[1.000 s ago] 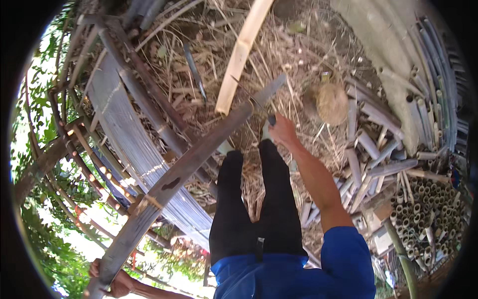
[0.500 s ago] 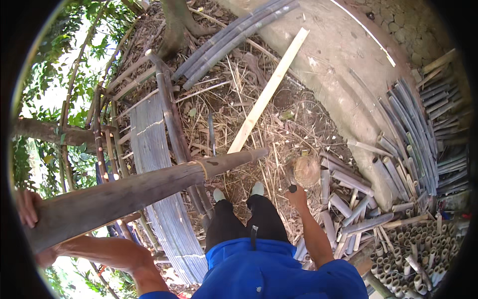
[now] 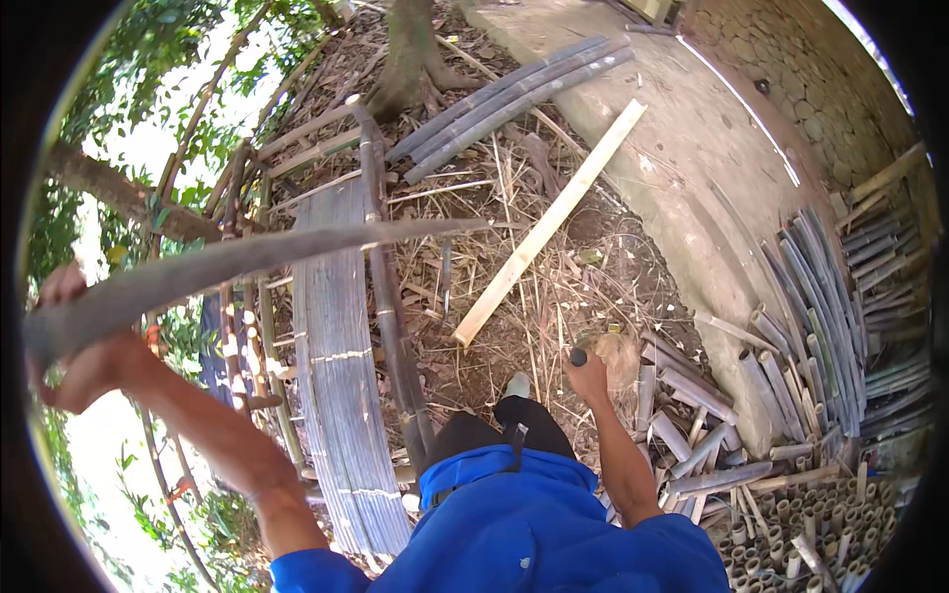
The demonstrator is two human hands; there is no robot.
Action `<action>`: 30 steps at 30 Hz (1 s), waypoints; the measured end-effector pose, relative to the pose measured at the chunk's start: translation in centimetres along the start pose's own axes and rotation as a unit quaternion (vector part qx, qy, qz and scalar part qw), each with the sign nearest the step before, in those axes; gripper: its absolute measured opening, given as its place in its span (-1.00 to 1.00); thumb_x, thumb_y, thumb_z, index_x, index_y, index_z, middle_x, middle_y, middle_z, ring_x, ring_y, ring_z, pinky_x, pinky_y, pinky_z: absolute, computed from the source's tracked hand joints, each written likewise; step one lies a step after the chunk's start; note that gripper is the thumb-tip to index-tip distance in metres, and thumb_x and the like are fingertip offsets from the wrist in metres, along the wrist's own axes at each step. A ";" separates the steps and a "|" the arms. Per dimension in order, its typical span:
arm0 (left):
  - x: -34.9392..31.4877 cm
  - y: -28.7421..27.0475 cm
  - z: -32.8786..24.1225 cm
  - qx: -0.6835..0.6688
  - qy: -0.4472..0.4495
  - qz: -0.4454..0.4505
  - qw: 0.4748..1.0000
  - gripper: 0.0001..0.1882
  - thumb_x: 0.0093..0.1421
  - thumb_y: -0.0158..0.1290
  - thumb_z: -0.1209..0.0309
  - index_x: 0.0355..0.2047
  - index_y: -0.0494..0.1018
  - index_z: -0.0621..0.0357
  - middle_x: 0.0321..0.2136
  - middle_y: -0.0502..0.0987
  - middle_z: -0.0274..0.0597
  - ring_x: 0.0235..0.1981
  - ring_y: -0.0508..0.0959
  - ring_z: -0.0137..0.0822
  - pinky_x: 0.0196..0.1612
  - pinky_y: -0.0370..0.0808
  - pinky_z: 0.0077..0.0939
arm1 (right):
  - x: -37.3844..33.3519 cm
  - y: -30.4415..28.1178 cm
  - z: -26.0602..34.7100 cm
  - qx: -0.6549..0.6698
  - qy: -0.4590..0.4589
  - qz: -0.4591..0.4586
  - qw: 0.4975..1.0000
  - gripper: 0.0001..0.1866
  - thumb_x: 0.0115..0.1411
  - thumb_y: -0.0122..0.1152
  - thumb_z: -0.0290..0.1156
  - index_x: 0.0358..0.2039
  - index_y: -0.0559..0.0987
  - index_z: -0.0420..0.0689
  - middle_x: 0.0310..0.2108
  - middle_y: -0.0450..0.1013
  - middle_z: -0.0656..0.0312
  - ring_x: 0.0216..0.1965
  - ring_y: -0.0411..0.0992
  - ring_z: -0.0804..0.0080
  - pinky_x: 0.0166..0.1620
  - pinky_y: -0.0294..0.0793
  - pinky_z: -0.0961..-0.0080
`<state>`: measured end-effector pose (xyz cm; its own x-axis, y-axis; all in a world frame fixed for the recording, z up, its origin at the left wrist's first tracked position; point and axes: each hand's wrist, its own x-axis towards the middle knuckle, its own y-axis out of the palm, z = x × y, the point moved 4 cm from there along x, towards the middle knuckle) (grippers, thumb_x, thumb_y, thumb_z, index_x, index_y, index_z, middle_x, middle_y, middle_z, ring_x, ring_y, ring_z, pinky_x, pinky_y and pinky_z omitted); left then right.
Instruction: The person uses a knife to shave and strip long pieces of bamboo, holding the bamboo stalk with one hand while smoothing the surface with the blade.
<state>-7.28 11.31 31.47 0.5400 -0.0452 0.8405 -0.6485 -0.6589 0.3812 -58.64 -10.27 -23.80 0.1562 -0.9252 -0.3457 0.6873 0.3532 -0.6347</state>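
Note:
My left hand (image 3: 84,366), raised at the far left, is closed around the broad end of a long dark split bamboo piece (image 3: 227,259). Blurred by motion, the piece reaches across to the right, tapers to a thin tip and shows mostly its narrow side. Low at centre right, my right hand (image 3: 590,381) grips a tool by its dark, round-ended handle (image 3: 578,357); the rest of the tool cannot be made out. Just beyond that fist is a round wooden chopping block (image 3: 617,358), partly covered by my hand.
A pale flat strip (image 3: 549,227) lies ahead on littered ground. Grey bamboo slats (image 3: 336,376) and a pole frame (image 3: 388,336) run along my left. Dark bamboo lengths (image 3: 514,104) lie beyond. Cut bamboo tubes (image 3: 791,519) and stacked poles (image 3: 816,296) fill the right.
My left hand has risen, turning the bamboo piece from its broad face to its narrow side. My right hand still grips the handle. The view has shifted, and one foot is now hidden.

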 end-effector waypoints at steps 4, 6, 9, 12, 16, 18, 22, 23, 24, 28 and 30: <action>-9.9 -1.7 5.8 0.154 0.033 -0.020 0.987 -0.42 0.19 -0.06 0.13 0.04 0.34 0.41 -0.34 0.61 0.17 -0.22 0.61 0.00 0.09 0.47 0.00 | -0.6 0.4 2.4 -0.038 -0.050 -0.001 0.998 -0.62 0.00 0.37 -0.25 -0.24 0.60 -0.26 -0.28 0.58 -0.16 -0.18 0.57 -0.08 -0.10 0.52 0.17; -11.9 -1.9 2.0 0.262 0.072 -0.084 0.959 -0.41 0.24 -0.08 0.13 0.08 0.31 0.44 -0.34 0.61 0.13 -0.20 0.61 0.01 0.11 0.46 0.06 | -2.5 1.6 5.9 -0.044 -0.088 0.015 0.995 -0.62 0.00 0.37 -0.24 -0.25 0.60 -0.24 -0.29 0.57 -0.11 -0.21 0.57 -0.03 -0.10 0.51 0.19; -12.7 -6.7 -4.1 0.178 0.049 -0.179 0.966 -0.45 0.28 -0.11 0.15 0.07 0.35 0.41 -0.35 0.56 0.11 -0.22 0.57 -0.03 -0.02 0.50 -0.10 | -7.4 2.6 13.6 -0.021 -0.103 0.069 0.992 -0.58 0.11 0.37 -0.19 -0.10 0.56 -0.18 -0.25 0.58 -0.07 -0.21 0.57 -0.02 -0.10 0.53 0.17; -13.2 -8.1 -9.4 0.166 0.063 -0.279 0.944 -0.50 0.26 -0.08 0.17 -0.02 0.44 0.41 -0.43 0.43 -0.03 -0.36 0.47 -0.12 -0.21 0.44 -0.27 | -11.6 3.7 18.8 0.024 -0.193 0.069 0.979 -0.55 0.21 0.34 -0.16 0.02 0.51 -0.12 -0.23 0.58 -0.08 -0.25 0.59 -0.06 -0.12 0.54 0.17; -15.4 -6.7 -13.3 0.152 0.042 -0.274 0.949 -0.72 0.22 0.03 0.23 -0.37 0.44 0.24 -0.53 0.33 -0.17 -0.50 0.38 -0.24 -0.38 0.34 -0.39 | -19.0 4.1 27.7 0.058 -0.299 0.131 0.943 -0.55 0.27 0.31 -0.16 0.07 0.47 -0.12 -0.24 0.57 -0.09 -0.30 0.58 -0.06 -0.17 0.56 0.17; -18.0 -6.8 -13.2 0.149 0.033 -0.261 0.953 -0.74 0.23 0.03 0.22 -0.44 0.38 0.16 -0.52 0.27 -0.21 -0.51 0.34 -0.28 -0.38 0.32 -0.40 | -21.6 3.6 29.7 0.019 -0.317 0.142 0.937 -0.54 0.28 0.31 -0.17 0.09 0.45 -0.12 -0.24 0.56 -0.09 -0.32 0.58 -0.08 -0.19 0.58 0.15; -20.7 -4.3 -15.0 0.198 0.081 -0.165 0.963 -0.74 0.26 -0.07 0.20 -0.48 0.20 0.02 -0.46 0.16 -0.23 -0.39 0.29 -0.25 -0.24 0.30 -0.38 | -27.7 1.5 32.9 0.063 -0.418 0.206 0.883 -0.50 0.24 0.37 -0.25 0.09 0.43 -0.20 -0.22 0.56 -0.09 -0.30 0.60 -0.12 -0.24 0.61 0.13; -21.3 -3.6 -15.6 0.245 0.102 -0.178 0.948 -0.75 0.25 -0.05 0.22 -0.48 0.26 0.06 -0.45 0.24 -0.23 -0.38 0.31 -0.28 -0.26 0.31 -0.43 | -29.3 0.4 33.5 0.064 -0.455 0.209 0.864 -0.48 0.21 0.41 -0.26 0.08 0.44 -0.22 -0.18 0.57 -0.12 -0.26 0.62 -0.12 -0.26 0.62 0.17; -21.7 -3.2 -16.2 0.288 0.123 -0.191 0.930 -0.77 0.24 -0.04 0.24 -0.47 0.31 0.09 -0.44 0.32 -0.23 -0.37 0.32 -0.32 -0.28 0.33 -0.47 | -30.5 -0.7 33.8 0.066 -0.452 0.210 0.865 -0.48 0.21 0.41 -0.26 0.08 0.44 -0.22 -0.18 0.57 -0.12 -0.26 0.62 -0.12 -0.26 0.62 0.17; -25.3 -3.5 -18.4 0.390 0.155 -0.096 0.902 -0.57 0.14 0.27 0.45 -0.02 0.38 0.21 -0.25 0.35 -0.17 -0.30 0.38 -0.28 -0.30 0.41 -0.40 | -33.9 -3.4 32.1 0.015 -0.520 0.225 0.823 -0.47 0.23 0.38 -0.31 0.10 0.40 -0.27 -0.23 0.57 -0.11 -0.31 0.63 -0.08 -0.36 0.63 0.21; -25.9 -1.8 -19.8 0.565 0.248 0.065 0.784 -0.22 0.02 0.46 0.52 0.22 0.31 0.23 -0.15 0.35 -0.12 -0.26 0.42 -0.25 -0.34 0.45 -0.35 | -32.8 -3.2 29.8 0.023 -0.479 0.195 0.856 -0.48 0.22 0.39 -0.32 0.08 0.39 -0.26 -0.26 0.57 -0.12 -0.35 0.63 -0.08 -0.37 0.63 0.20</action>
<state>-30.71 28.55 16.65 0.0520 -0.0547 0.9971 0.3599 -0.9304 -0.0698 -44.82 14.83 10.12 0.8745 -0.4352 0.2139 0.4741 0.6748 -0.5655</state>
